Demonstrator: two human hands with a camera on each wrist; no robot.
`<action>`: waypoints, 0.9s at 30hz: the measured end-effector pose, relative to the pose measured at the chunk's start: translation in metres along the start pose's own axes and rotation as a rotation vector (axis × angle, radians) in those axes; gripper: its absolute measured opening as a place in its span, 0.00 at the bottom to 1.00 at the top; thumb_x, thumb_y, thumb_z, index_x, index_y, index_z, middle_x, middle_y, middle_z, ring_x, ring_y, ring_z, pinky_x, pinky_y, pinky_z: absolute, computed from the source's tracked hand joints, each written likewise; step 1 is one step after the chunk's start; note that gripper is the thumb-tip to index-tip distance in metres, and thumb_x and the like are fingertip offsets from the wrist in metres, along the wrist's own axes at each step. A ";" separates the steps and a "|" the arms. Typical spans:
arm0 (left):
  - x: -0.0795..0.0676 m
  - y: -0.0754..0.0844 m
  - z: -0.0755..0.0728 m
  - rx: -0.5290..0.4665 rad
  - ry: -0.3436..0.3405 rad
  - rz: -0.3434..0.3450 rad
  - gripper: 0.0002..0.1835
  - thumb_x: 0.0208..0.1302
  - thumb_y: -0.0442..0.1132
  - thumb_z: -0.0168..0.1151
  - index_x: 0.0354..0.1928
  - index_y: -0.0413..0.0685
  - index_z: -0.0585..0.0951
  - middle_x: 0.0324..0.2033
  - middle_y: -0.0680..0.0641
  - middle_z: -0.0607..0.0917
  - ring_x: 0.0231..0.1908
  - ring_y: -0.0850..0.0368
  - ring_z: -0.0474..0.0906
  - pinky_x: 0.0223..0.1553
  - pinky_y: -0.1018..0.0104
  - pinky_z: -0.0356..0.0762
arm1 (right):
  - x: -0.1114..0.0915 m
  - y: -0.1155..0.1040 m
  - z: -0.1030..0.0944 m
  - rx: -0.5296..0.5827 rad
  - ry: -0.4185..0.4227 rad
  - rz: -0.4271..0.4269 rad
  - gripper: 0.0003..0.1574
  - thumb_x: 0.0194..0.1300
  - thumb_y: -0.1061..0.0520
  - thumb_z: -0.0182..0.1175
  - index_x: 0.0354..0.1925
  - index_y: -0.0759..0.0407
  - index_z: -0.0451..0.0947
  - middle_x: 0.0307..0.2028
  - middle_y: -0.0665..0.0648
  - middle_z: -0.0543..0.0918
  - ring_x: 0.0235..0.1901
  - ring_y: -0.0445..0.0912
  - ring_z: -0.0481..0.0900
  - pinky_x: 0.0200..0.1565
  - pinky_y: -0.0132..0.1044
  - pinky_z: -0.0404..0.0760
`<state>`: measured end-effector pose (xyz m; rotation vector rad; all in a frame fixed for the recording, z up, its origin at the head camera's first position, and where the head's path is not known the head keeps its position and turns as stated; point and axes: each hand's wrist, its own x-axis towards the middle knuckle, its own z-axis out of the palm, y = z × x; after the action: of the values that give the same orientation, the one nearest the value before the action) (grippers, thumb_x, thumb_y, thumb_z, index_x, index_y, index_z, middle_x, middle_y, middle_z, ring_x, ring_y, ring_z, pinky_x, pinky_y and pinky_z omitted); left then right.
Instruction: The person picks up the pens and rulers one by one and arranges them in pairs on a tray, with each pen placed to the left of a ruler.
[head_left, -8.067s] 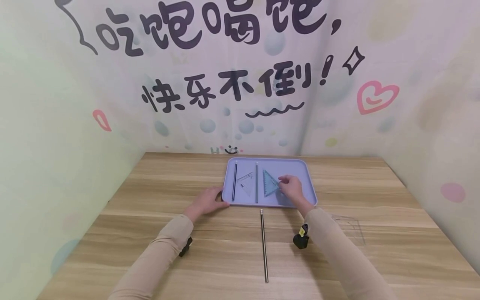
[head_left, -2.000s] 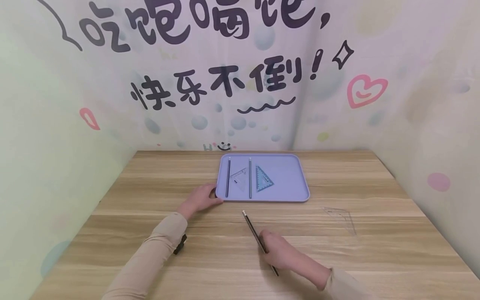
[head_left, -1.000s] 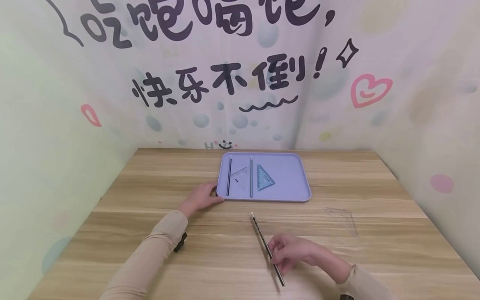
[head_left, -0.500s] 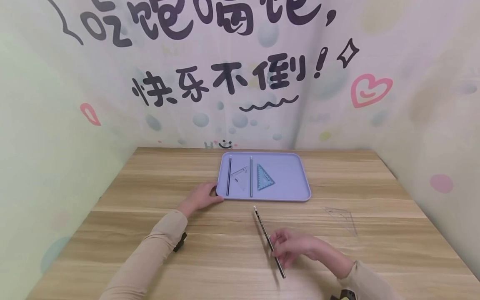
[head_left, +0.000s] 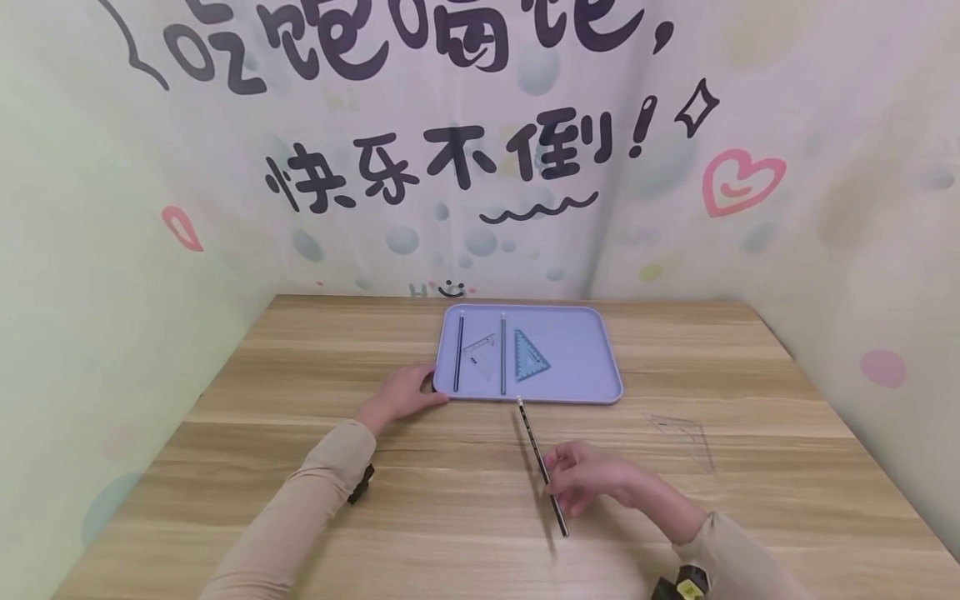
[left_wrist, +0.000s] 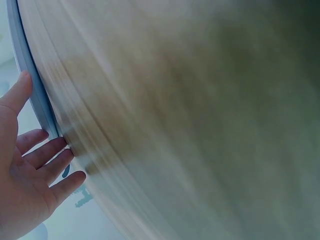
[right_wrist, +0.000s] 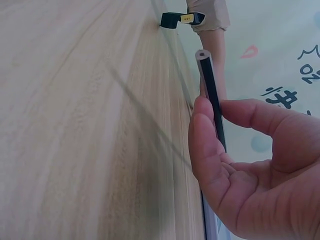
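Note:
My right hand (head_left: 588, 479) pinches a dark striped pencil (head_left: 534, 442) between thumb and fingers, above the table. The pencil slants, its white-tipped end up by the tray's front edge. In the right wrist view the unsharpened end of the pencil (right_wrist: 210, 80) points back past the fingertips. My left hand (head_left: 401, 396) rests at the front left corner of the lilac tray (head_left: 581, 354), its fingers (left_wrist: 45, 152) loosely extended against the rim. On the tray lie two pencils, a clear set square (head_left: 482, 354) and a blue set square (head_left: 530, 358); one pencil (head_left: 503, 354) separates the set squares.
A clear, thin-outlined set square (head_left: 693, 437) lies on the wooden table (head_left: 450, 517), right of the tray. A printed curtain (head_left: 390, 250) hangs behind the table. Black wrist cameras (head_left: 682, 583) are strapped to both forearms.
Eight seconds ago my right hand was at the blue set square and the pencil lay on the table. The right hand has since lifted the pencil and moved it toward the tray. The left hand stays there.

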<state>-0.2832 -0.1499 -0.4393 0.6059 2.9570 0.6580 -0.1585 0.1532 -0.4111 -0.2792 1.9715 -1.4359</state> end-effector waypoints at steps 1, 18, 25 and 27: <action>0.000 0.000 0.000 0.001 0.001 0.003 0.33 0.54 0.53 0.63 0.58 0.41 0.71 0.52 0.40 0.77 0.54 0.45 0.71 0.57 0.54 0.67 | 0.000 0.000 -0.001 0.000 0.004 0.002 0.20 0.51 0.64 0.57 0.43 0.69 0.65 0.25 0.55 0.77 0.21 0.42 0.77 0.23 0.32 0.80; -0.001 0.002 0.000 -0.003 -0.015 -0.015 0.35 0.55 0.53 0.63 0.61 0.42 0.69 0.55 0.40 0.75 0.57 0.44 0.69 0.59 0.53 0.65 | 0.005 -0.002 -0.011 0.001 0.034 -0.001 0.19 0.50 0.64 0.56 0.42 0.69 0.66 0.24 0.53 0.77 0.21 0.41 0.77 0.23 0.30 0.79; -0.001 0.002 -0.001 -0.009 -0.019 -0.018 0.35 0.55 0.52 0.63 0.61 0.41 0.68 0.55 0.39 0.74 0.57 0.44 0.68 0.59 0.53 0.64 | 0.009 -0.003 -0.014 0.004 0.045 -0.005 0.19 0.51 0.65 0.57 0.42 0.69 0.65 0.24 0.54 0.78 0.21 0.41 0.77 0.23 0.30 0.79; -0.001 0.002 -0.001 -0.008 -0.019 -0.019 0.35 0.55 0.52 0.63 0.61 0.40 0.68 0.55 0.39 0.74 0.57 0.44 0.68 0.59 0.53 0.64 | 0.010 -0.003 -0.015 0.000 0.050 -0.005 0.20 0.50 0.65 0.57 0.42 0.70 0.65 0.24 0.54 0.79 0.21 0.41 0.77 0.23 0.30 0.79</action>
<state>-0.2814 -0.1493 -0.4378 0.5795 2.9372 0.6591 -0.1756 0.1581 -0.4101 -0.2504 2.0122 -1.4593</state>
